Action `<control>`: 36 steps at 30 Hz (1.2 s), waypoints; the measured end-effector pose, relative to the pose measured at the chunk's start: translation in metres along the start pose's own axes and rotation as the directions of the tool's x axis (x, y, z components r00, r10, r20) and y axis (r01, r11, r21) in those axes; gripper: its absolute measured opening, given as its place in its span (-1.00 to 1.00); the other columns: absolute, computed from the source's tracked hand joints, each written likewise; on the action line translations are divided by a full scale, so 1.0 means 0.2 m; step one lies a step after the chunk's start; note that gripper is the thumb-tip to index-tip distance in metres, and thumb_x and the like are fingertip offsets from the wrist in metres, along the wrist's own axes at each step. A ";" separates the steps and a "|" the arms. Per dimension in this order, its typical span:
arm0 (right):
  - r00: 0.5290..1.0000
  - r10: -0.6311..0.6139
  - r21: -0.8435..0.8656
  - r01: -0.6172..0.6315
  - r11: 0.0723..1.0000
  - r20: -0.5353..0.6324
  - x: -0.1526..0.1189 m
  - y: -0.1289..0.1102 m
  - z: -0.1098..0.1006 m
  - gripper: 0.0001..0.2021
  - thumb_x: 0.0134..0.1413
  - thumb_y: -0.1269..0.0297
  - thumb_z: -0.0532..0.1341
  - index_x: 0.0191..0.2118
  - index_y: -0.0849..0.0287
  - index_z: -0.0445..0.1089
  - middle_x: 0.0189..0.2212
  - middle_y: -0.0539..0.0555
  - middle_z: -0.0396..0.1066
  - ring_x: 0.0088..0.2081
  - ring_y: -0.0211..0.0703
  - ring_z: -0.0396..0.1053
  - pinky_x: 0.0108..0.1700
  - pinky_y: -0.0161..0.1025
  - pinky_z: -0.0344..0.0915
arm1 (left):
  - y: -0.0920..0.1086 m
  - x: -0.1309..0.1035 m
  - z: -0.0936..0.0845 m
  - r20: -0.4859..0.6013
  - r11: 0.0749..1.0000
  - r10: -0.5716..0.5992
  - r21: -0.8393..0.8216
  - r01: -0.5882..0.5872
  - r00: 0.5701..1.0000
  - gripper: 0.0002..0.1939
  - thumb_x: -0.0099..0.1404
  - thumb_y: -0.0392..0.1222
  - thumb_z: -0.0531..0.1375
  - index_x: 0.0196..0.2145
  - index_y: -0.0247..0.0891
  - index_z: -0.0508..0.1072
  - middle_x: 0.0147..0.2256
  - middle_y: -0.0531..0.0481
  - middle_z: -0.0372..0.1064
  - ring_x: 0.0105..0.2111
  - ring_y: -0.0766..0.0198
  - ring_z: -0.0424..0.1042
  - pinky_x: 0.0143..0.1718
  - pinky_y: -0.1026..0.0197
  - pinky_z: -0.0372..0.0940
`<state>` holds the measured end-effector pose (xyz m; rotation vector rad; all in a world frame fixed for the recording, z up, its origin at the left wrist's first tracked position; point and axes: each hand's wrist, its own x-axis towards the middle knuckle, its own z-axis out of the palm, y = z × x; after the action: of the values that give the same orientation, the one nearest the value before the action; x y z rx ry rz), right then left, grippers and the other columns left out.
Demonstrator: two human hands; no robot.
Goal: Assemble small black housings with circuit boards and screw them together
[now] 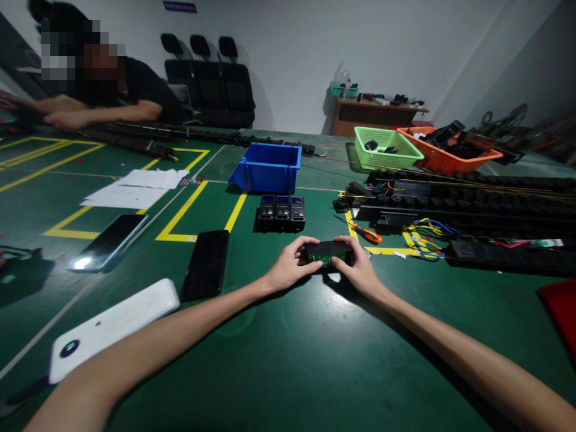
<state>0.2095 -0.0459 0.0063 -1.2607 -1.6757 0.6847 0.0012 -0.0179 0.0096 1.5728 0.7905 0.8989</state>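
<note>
Between my two hands is a small black housing with a green circuit board showing on its near side. My left hand grips its left end, thumb across the board and fingers over the top. At the other end my right hand closes on it the same way, its thumb pressed to the board's right part. Just beyond stand three black modules side by side, with ports and small dark displays. An orange-handled screwdriver lies to the right of my hands.
A blue bin stands behind the modules. Black rails with loose wires fill the right side, below green and orange baskets. Phones, a white device and papers lie left. Another person works far left.
</note>
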 end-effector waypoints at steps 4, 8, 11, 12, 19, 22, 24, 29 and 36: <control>1.000 0.005 0.009 -0.005 1.000 0.002 0.00 0.00 0.00 -0.63 0.05 0.23 0.24 0.01 0.06 0.27 -0.05 0.09 0.34 -0.02 0.00 0.31 0.04 -0.03 0.26 | 0.00 0.00 0.00 0.006 1.000 -0.004 -0.012 0.004 1.000 -0.47 0.13 -0.07 0.33 0.01 -0.23 0.31 -0.04 -0.10 0.36 -0.14 0.21 0.44 -0.10 0.17 0.36; 1.000 0.024 0.016 -0.025 1.000 0.004 0.00 -0.01 0.00 -0.62 0.04 0.23 0.24 0.00 0.07 0.26 -0.06 0.10 0.35 -0.04 -0.01 0.31 0.01 -0.04 0.27 | 0.00 0.00 0.00 0.003 1.000 -0.002 -0.015 0.002 1.000 -0.48 0.13 -0.08 0.33 0.01 -0.24 0.31 -0.04 -0.10 0.36 -0.14 0.22 0.44 -0.11 0.17 0.36; 1.000 0.028 0.016 -0.028 0.999 0.001 0.00 -0.01 0.00 -0.62 0.03 0.23 0.24 0.00 0.08 0.27 -0.06 0.11 0.35 -0.03 0.00 0.31 0.01 -0.05 0.27 | 0.00 0.00 0.00 -0.002 1.000 0.002 -0.013 -0.002 1.000 -0.48 0.13 -0.09 0.33 0.01 -0.25 0.31 -0.04 -0.11 0.36 -0.14 0.22 0.44 -0.10 0.17 0.36; 1.000 0.027 0.014 -0.027 1.000 0.000 0.00 -0.01 0.00 -0.62 0.03 0.23 0.24 0.01 0.08 0.27 -0.06 0.11 0.35 -0.02 0.00 0.31 0.02 -0.05 0.27 | 0.00 0.00 0.00 -0.003 1.000 0.001 -0.012 -0.001 1.000 -0.48 0.13 -0.09 0.33 0.01 -0.25 0.31 -0.04 -0.11 0.36 -0.14 0.22 0.44 -0.10 0.17 0.36; 1.000 0.015 0.005 -0.015 1.000 -0.005 0.00 -0.02 0.00 -0.62 0.04 0.23 0.24 0.01 0.07 0.27 -0.05 0.11 0.35 -0.02 0.00 0.31 0.04 -0.03 0.26 | 0.01 0.00 0.00 0.001 1.000 -0.004 -0.023 0.004 1.000 -0.48 0.13 -0.08 0.33 0.01 -0.24 0.31 -0.03 -0.12 0.36 -0.12 0.20 0.44 -0.09 0.16 0.36; 1.000 0.011 0.007 -0.011 1.000 -0.007 0.00 -0.02 0.00 -0.62 0.04 0.22 0.24 0.00 0.07 0.27 -0.06 0.11 0.35 -0.03 0.01 0.32 0.03 -0.03 0.27 | 0.00 0.00 0.00 -0.003 1.000 -0.007 -0.023 0.007 1.000 -0.48 0.12 -0.08 0.33 0.00 -0.24 0.31 -0.03 -0.12 0.36 -0.12 0.19 0.44 -0.09 0.14 0.37; 1.000 0.014 0.008 -0.014 1.000 -0.006 0.00 -0.02 0.00 -0.62 0.03 0.23 0.24 0.00 0.07 0.27 -0.06 0.11 0.35 -0.03 0.00 0.32 0.02 -0.03 0.27 | 0.00 0.00 0.00 -0.006 1.000 -0.005 -0.026 0.005 1.000 -0.48 0.12 -0.08 0.33 0.00 -0.24 0.31 -0.03 -0.12 0.36 -0.12 0.19 0.44 -0.08 0.14 0.37; 1.000 0.023 0.003 -0.023 1.000 -0.004 0.00 -0.02 0.00 -0.61 0.03 0.23 0.25 0.01 0.08 0.27 -0.06 0.11 0.35 -0.03 0.00 0.32 0.02 -0.05 0.26 | 0.00 0.00 0.00 -0.001 1.000 0.003 -0.020 -0.003 1.000 -0.48 0.12 -0.07 0.34 0.00 -0.23 0.31 -0.03 -0.11 0.36 -0.12 0.20 0.44 -0.09 0.15 0.36; 1.000 0.005 -0.001 -0.005 1.000 -0.007 0.00 0.00 0.00 -0.61 0.04 0.22 0.24 0.02 0.07 0.28 -0.05 0.10 0.35 -0.01 0.01 0.31 0.03 -0.04 0.26 | 0.00 0.00 0.01 -0.001 1.000 -0.007 -0.030 0.007 1.000 -0.47 0.13 -0.07 0.34 0.01 -0.23 0.30 -0.03 -0.12 0.36 -0.13 0.21 0.45 -0.10 0.16 0.37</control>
<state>0.2092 -0.0468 0.0062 -1.2667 -1.6681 0.6820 0.0019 -0.0186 0.0097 1.5421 0.7796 0.9028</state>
